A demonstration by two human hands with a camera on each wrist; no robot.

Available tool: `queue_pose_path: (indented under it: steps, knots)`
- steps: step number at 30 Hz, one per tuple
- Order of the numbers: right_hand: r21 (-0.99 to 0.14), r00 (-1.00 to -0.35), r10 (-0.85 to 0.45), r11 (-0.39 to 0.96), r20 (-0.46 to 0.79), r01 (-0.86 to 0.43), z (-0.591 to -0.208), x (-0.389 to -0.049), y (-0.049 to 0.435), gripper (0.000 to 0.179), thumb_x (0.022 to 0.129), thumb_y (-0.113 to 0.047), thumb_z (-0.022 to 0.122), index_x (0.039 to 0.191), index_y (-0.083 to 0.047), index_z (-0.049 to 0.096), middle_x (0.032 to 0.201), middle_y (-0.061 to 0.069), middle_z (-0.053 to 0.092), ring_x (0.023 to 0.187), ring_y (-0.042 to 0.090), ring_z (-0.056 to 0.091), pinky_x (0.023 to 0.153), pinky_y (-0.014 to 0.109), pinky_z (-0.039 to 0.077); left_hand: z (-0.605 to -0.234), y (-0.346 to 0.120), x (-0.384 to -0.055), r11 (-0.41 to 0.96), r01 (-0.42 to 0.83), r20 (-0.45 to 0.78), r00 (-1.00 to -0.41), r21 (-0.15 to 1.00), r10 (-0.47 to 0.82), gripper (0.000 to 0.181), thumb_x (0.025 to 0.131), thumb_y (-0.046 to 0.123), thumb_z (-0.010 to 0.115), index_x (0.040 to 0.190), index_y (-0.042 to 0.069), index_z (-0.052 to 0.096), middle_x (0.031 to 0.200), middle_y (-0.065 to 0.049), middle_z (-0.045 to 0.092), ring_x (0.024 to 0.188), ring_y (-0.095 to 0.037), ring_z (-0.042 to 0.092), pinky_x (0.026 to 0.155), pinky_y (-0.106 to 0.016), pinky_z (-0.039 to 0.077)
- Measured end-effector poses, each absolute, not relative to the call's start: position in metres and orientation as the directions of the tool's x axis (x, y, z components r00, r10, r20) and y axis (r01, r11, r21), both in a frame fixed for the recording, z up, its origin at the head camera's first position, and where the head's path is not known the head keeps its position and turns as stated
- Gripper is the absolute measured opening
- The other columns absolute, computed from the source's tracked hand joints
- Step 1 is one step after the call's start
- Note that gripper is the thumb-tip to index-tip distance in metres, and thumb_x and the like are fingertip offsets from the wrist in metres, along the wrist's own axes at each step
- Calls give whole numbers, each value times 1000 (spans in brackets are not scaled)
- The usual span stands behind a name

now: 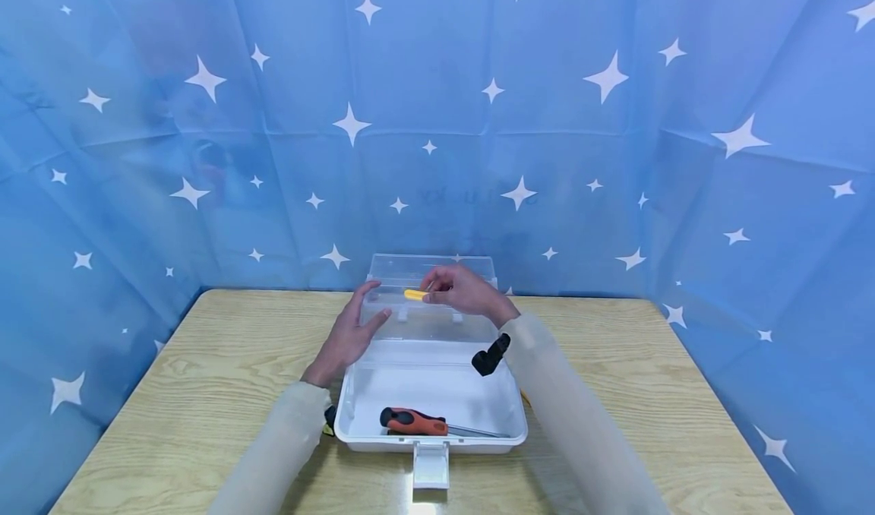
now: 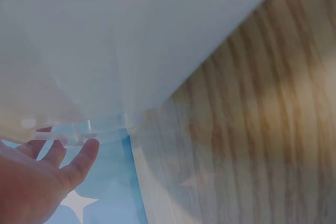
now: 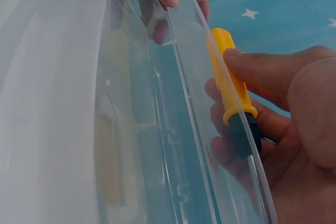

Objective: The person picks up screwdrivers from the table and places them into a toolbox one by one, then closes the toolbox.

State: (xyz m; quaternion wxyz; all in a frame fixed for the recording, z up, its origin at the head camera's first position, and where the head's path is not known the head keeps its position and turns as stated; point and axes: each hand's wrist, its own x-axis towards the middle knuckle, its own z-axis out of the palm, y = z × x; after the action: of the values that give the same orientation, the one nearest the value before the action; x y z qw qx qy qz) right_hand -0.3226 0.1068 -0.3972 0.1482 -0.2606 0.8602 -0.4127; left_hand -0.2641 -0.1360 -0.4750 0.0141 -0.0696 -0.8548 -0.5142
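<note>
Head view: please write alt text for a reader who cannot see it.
A person's right hand holds a yellow-handled tool near the raised clear lid of a white box; the left hand is at the lid's left edge. An orange-and-black screwdriver lies inside the box.

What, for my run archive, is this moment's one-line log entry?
right hand: holds yellow-handled tool | left hand: at edge of clear lid | white box: open | orange-black screwdriver: inside box
</note>
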Motion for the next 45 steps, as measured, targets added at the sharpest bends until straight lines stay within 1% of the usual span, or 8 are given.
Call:
queue_pose_path:
  steps: [3, 5, 15, 20, 27, 33, 40, 45]
  knots:
    - [-772, -817, -576, 534, -35, -344, -398, -322, 107, 14, 96, -16, 67, 110, -15, 67, 97, 3, 68, 97, 35, 63, 82, 34, 55, -475, -136, -264, 468, 129, 91, -990, 874, 103, 58, 101, 43, 54, 153, 34, 28, 164, -5, 22, 150, -34, 21, 114, -65, 25]
    - [-768, -817, -575, 537, -33, -348, -398, -322, 107, 15, 96, -17, 67, 110, -15, 67, 97, 3, 68, 96, 32, 64, 81, 33, 55, -475, -136, -264, 470, 125, 88, -991, 874, 100, 58, 101, 43, 54, 152, 34, 28, 164, -5, 22, 150, -34, 21, 114, -65, 25]
    - [-769, -802, -597, 522, -20, -370, -400, -321, 108, 15, 96, -17, 67, 111, -15, 68, 98, 2, 69, 92, 27, 64, 82, 33, 55, -474, -134, -263, 476, 103, 68, -994, 873, 89, 58, 101, 42, 54, 152, 36, 28, 165, -5, 21, 150, -34, 20, 114, -65, 24]
    - [-768, -800, -599, 529, -38, -360, -401, -321, 108, 14, 96, -17, 66, 111, -16, 68, 98, 1, 68, 95, 30, 64, 83, 34, 55, -473, -134, -263, 477, 101, 63, -994, 873, 93, 59, 101, 44, 54, 153, 36, 27, 165, -5, 20, 151, -34, 20, 115, -65, 24]
    - [-761, -797, -603, 533, -35, -370, -401, -320, 108, 12, 96, -17, 66, 108, -15, 69, 100, 1, 68, 91, 24, 62, 83, 33, 54, -473, -135, -263, 476, 98, 60, -994, 874, 95, 60, 101, 46, 54, 153, 36, 27, 165, -4, 20, 150, -34, 20, 114, -65, 24]
    - [-764, -796, -604, 531, -37, -367, -399, -319, 109, 11, 96, -16, 66, 107, -14, 69, 98, 2, 66, 90, 27, 59, 80, 32, 53, -473, -134, -263, 470, 95, 57, -994, 877, 95, 60, 100, 46, 54, 153, 36, 27, 165, -4, 19, 151, -34, 19, 114, -65, 24]
    - [-779, -798, -601, 524, -51, -345, -399, -317, 109, 13, 98, -15, 64, 110, -13, 67, 98, 4, 66, 100, 40, 61, 81, 33, 53, -473, -134, -263, 469, 100, 61, -993, 877, 98, 60, 100, 46, 54, 153, 35, 27, 165, -4, 20, 151, -34, 19, 115, -65, 23]
    - [-779, -803, -593, 529, -56, -336, -397, -315, 108, 12, 98, -14, 63, 110, -13, 66, 98, 4, 66, 100, 40, 61, 83, 33, 54, -473, -135, -263, 467, 106, 69, -993, 878, 95, 59, 101, 42, 55, 152, 35, 28, 164, -5, 21, 150, -35, 20, 115, -65, 23]
